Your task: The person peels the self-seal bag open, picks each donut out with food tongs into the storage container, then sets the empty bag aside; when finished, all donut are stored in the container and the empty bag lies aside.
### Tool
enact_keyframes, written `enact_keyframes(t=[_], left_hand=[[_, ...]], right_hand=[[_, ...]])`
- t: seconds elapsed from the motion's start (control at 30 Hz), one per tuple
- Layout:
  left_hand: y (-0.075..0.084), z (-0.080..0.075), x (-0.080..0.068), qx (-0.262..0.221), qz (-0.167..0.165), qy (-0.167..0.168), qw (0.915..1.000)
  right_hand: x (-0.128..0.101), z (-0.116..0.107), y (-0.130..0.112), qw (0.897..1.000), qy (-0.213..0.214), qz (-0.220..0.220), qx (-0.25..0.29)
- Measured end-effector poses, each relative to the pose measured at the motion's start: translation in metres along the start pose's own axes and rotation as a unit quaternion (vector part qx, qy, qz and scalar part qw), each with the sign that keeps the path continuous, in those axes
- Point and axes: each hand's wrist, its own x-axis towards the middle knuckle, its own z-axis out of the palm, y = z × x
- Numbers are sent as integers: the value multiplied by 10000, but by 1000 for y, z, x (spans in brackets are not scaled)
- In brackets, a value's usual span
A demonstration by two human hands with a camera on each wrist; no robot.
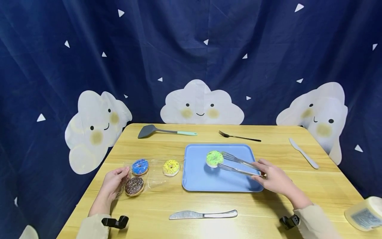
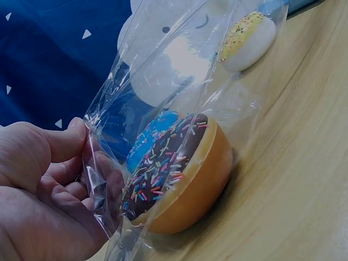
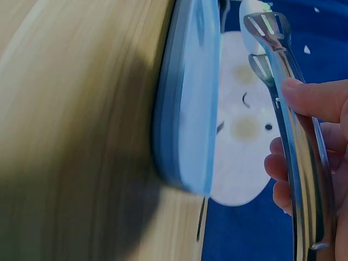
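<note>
Blue tray (image 1: 197, 179) sits mid-table (image 1: 268, 212). My right hand (image 1: 276, 179) squeezes metal tongs (image 1: 238, 165) clamping the green donut (image 1: 214, 158) over the tray's far half. My left hand (image 1: 114, 182) pinches the clear bag (image 1: 152, 179) near the table's left edge. No legible writing.

Head view: from above and behind the hands, facing forward and down over the whole table (image 1: 268, 212) to the curtain (image 1: 191, 49). Left wrist view: low, very near the clear bag (image 2: 179, 98). Right wrist view: rolled sideways, close along the tongs (image 3: 296, 136) and blue tray (image 3: 187, 103), both shared with the head view.
</note>
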Motion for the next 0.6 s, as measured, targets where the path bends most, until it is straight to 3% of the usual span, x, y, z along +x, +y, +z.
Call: enact_keyframes(t=[0.43, 0.6], left_hand=[[0, 1, 0, -112, 15, 34, 9999], [0, 2, -1, -98, 1, 57, 9999]], right_hand=[[-27, -13, 32, 9965, 621, 223, -515], [-34, -14, 39, 9948, 666, 250, -725]])
